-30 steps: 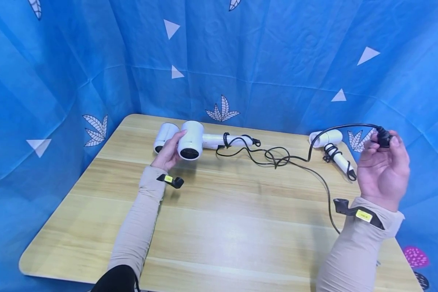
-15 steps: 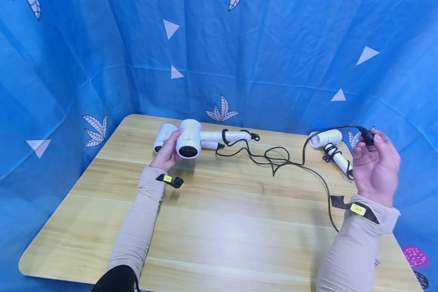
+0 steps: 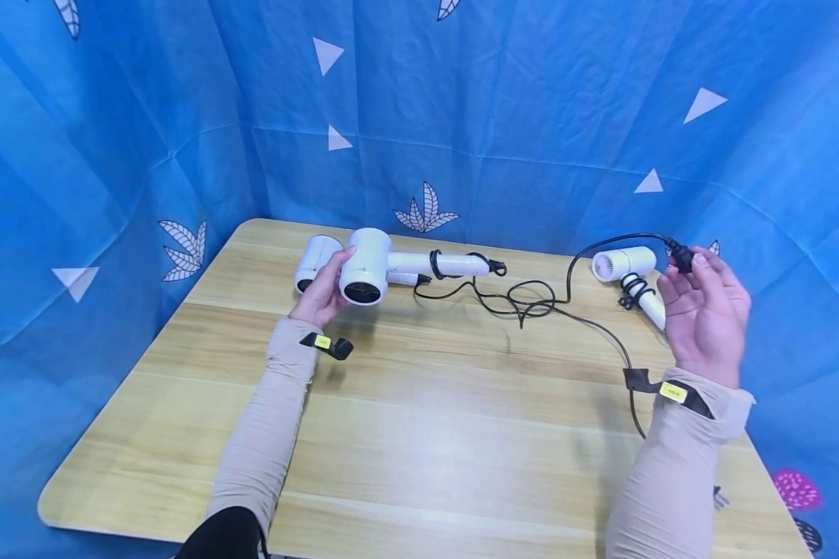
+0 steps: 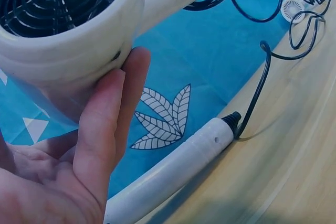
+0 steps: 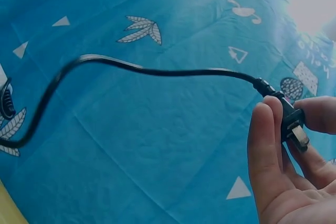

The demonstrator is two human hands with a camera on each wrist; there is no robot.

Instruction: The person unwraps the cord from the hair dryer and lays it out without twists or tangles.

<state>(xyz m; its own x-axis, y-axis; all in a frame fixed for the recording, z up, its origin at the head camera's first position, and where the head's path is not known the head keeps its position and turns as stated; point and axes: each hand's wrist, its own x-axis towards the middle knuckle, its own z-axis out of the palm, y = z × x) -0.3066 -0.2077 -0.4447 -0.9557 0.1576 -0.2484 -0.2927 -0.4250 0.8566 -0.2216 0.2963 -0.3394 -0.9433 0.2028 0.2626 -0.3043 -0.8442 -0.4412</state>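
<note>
Hair dryer (image 3: 400,264) left of centre, head view; barrel (image 3: 365,260) grasped by left hand (image 3: 327,287). Right hand (image 3: 708,318) pinches plug (image 3: 681,258), right of frame. Judged light, rigid, slippery; handle (image 3: 457,265) likely the surer hold.

The head view is brightly lit, and a pale glare is spread over the tabletop (image 3: 433,466) at lower centre. In the right wrist view, the upper right is washed out by white light (image 5: 317,3); the cord (image 5: 163,73) is slightly blurred at left.
</note>
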